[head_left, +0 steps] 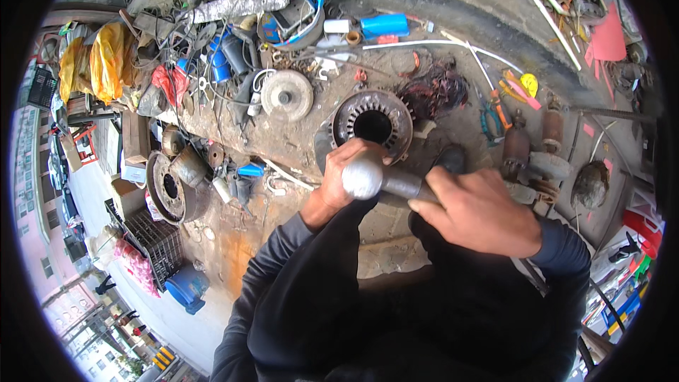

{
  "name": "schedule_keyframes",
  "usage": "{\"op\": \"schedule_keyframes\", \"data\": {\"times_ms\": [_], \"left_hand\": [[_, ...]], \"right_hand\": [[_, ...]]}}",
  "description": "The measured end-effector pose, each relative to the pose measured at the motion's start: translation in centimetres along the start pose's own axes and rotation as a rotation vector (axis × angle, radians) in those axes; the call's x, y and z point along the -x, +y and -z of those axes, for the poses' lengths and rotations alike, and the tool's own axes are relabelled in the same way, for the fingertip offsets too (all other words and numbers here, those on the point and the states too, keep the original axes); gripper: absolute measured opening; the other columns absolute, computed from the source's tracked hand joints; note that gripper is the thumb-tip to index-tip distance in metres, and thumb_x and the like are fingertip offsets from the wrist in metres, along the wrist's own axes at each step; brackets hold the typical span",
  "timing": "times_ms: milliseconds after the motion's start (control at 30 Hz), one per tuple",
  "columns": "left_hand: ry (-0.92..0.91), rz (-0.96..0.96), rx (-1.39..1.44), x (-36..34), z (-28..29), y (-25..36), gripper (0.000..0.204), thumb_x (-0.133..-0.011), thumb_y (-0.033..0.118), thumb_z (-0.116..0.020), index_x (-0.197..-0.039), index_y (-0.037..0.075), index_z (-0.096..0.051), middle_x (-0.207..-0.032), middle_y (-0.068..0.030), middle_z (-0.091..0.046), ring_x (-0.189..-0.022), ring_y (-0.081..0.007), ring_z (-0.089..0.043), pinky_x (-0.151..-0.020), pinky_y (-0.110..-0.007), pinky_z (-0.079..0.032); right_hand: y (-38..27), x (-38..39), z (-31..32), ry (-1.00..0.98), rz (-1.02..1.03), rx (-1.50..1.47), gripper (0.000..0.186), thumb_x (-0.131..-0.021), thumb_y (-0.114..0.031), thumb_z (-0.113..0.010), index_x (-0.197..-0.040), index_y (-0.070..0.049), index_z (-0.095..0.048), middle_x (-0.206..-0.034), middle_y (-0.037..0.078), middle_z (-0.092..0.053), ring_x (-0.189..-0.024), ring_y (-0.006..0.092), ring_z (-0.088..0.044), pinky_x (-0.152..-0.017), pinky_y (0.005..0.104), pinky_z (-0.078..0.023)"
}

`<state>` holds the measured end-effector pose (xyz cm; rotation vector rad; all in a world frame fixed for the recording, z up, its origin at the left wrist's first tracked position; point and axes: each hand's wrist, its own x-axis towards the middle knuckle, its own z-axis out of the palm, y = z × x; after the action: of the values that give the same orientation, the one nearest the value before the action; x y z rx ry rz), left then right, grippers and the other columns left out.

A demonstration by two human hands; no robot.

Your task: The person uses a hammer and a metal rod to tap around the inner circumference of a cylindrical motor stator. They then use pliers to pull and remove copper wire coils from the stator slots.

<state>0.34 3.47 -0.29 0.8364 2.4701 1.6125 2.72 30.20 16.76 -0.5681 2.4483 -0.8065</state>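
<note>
Open-air workshop | hammer [385,180] | slotted motor stator [399,124] | tangled wire [440,90] | street [154,310] alongside

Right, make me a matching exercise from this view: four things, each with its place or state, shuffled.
1. hammer
2. slotted metal ring
3. wire tangle
4. round grey disc

A. dark reddish heap, right of the ring
B. lying left of the ring
C. gripped in the fingers of the right hand
D. partly hidden by the left hand

Pairs: 1-C; 2-D; 3-A; 4-B
</note>
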Motion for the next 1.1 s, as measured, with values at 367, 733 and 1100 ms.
{"op": "schedule_keyframes", "data": {"times_ms": [367, 733, 1100], "left_hand": [[0.215, -0.014, 0.006, -1.6, 0.5, 1.8, 0.013, -0.090, 0.004, -0.086, -0.098, 0.000, -0.076, -0.096, -0.0111, -0.077, -0.085, -0.0259, -0.076, -0.076, -0.035, -0.060], [0.179, -0.039, -0.026, -3.4, -1.0, 1.2, 0.013, -0.089, 0.003, -0.086, -0.097, 0.001, -0.076, -0.095, -0.0114, -0.077, -0.084, -0.0265, -0.075, -0.076, -0.036, -0.059], [-0.034, -0.024, 0.001, -3.2, -0.9, 0.4, 0.020, -0.094, 0.005, -0.081, -0.112, 0.003, -0.072, -0.110, -0.0123, -0.072, -0.097, -0.0283, -0.073, -0.089, -0.039, -0.059]], "right_hand": [[1.9, 0.0, 2.0, 0.437, -0.124, -0.300, 0.035, -0.106, -0.030, -0.072, -0.095, 0.000, -0.058, -0.072, 0.021, -0.062, -0.066, 0.0387, -0.065, -0.062, 0.0456, -0.049], [2.6, 0.0, 1.7, 0.430, -0.125, -0.339, 0.035, -0.105, -0.030, -0.073, -0.096, 0.002, -0.059, -0.074, 0.022, -0.061, -0.068, 0.0439, -0.062, -0.065, 0.0476, -0.049], [-1.0, 2.3, 3.5, 0.518, 0.168, -0.128, 0.033, -0.101, -0.030, -0.077, -0.101, -0.001, -0.062, -0.073, 0.017, -0.065, -0.062, 0.0390, -0.068, -0.060, 0.0479, -0.052]]}}
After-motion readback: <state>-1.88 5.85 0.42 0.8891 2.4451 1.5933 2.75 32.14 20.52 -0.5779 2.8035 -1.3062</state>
